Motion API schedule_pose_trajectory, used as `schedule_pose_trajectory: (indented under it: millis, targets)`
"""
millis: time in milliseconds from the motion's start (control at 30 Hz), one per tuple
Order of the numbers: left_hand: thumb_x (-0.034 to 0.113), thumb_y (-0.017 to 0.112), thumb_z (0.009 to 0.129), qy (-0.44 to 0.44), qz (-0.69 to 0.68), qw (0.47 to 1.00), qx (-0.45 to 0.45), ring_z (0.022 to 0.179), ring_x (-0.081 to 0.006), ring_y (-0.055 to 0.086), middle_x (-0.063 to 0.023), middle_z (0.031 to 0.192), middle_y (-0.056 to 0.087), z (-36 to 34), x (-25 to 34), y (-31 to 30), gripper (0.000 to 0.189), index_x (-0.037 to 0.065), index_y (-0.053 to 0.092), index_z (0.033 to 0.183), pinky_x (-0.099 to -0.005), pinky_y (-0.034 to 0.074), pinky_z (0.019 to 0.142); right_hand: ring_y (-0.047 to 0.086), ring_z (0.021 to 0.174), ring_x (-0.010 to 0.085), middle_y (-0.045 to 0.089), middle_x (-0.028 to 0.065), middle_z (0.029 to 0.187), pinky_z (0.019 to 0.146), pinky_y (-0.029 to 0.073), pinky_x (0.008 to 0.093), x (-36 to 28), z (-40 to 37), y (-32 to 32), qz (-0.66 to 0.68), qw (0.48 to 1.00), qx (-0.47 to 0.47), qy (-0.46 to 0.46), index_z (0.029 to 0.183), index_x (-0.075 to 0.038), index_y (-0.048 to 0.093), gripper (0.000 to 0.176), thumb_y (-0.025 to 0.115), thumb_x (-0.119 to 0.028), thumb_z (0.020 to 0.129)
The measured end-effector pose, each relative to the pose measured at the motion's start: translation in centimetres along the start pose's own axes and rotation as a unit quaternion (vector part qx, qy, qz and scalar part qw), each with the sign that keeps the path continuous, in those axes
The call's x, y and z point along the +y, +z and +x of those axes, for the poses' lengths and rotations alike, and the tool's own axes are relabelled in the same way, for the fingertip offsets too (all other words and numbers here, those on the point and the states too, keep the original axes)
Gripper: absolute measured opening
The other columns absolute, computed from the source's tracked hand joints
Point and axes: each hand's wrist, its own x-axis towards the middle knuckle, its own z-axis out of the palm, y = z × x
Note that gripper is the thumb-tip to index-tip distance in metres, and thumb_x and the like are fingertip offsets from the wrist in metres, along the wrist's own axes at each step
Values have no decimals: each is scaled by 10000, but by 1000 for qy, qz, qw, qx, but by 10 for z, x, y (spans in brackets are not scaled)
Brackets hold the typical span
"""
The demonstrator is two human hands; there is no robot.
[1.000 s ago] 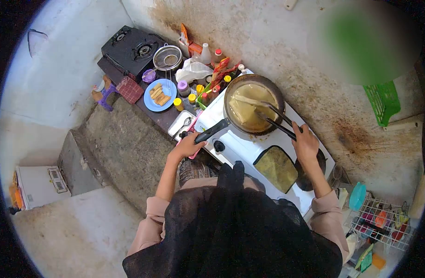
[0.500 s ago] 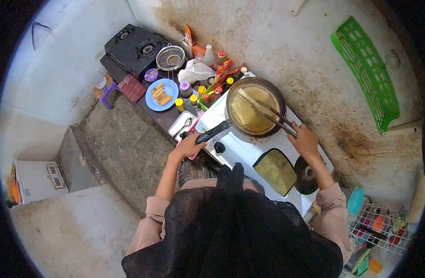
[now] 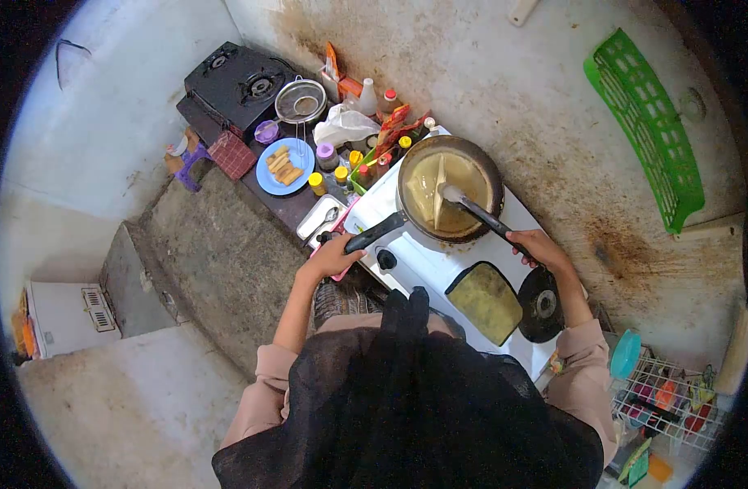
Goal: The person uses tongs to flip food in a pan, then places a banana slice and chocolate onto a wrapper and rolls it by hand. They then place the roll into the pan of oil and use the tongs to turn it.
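Note:
My left hand (image 3: 335,255) is wrapped round the black handle of a frying pan (image 3: 403,196) on the white stove (image 3: 427,269). Several pale rolled pieces (image 3: 437,191) lie in the oil in the pan. Dark tongs (image 3: 486,217) reach into the pan from the right, held by my right hand (image 3: 537,248); their tips are over the oil, beside the pieces. Whether the tips touch a piece is not clear. A blue plate (image 3: 303,153) with several browned rolls (image 3: 284,169) stands beyond my left hand.
A green cloth pad (image 3: 486,303) lies on the stove near a bare burner (image 3: 543,303). Bottles and jars (image 3: 326,155), a strainer (image 3: 301,99) and a black stove (image 3: 248,81) stand at the upper left. A wire basket (image 3: 667,407) is at the lower right.
My right hand has moved slightly right and down, and the tongs have turned. The long roll that lay slanted by the tongs now lies more upright in the pan. My left hand keeps its place.

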Motion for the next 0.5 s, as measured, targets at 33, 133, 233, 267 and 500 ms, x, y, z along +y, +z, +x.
schedule_pose_trajectory:
  millis: [33,133,233,267,500]
  targets:
    - [321,609,820,-1,-4,1000,1,686,-148,545,-57,736,555,0,-1,0,354,47,513,1022,-294,442,614,485,453,77,547,-1,685,364,357,212,-2,-3,1,1,1000,3,7,991,-62,620,414,563,-435,820]
    - [320,611,820,-7,-12,1000,2,673,-142,543,-53,736,554,0,-1,0,365,40,510,1032,-293,444,604,530,507,119,563,36,701,405,395,248,2,-7,1,-38,999,16,-13,1001,-67,622,449,562,-466,805]
    - [323,608,822,-14,-12,1000,-2,647,-134,542,-51,729,550,1,-1,0,379,33,503,1044,-291,449,575,582,573,204,588,102,727,473,446,313,-3,-22,7,-156,983,76,-59,1022,-68,614,463,569,-467,790]
    - [324,607,823,-14,-13,1000,-4,637,-131,541,-51,726,548,1,-2,0,384,32,500,1048,-289,450,563,597,592,235,597,124,736,496,461,335,-7,-28,12,-205,970,102,-76,1024,-66,610,455,572,-454,789]
    - [331,602,825,-26,6,1000,-14,606,-123,538,-49,726,538,0,2,-3,404,31,484,1069,-283,451,526,608,622,293,550,154,854,553,498,367,-9,-41,71,-395,854,287,-179,1195,-88,495,563,616,-397,740]
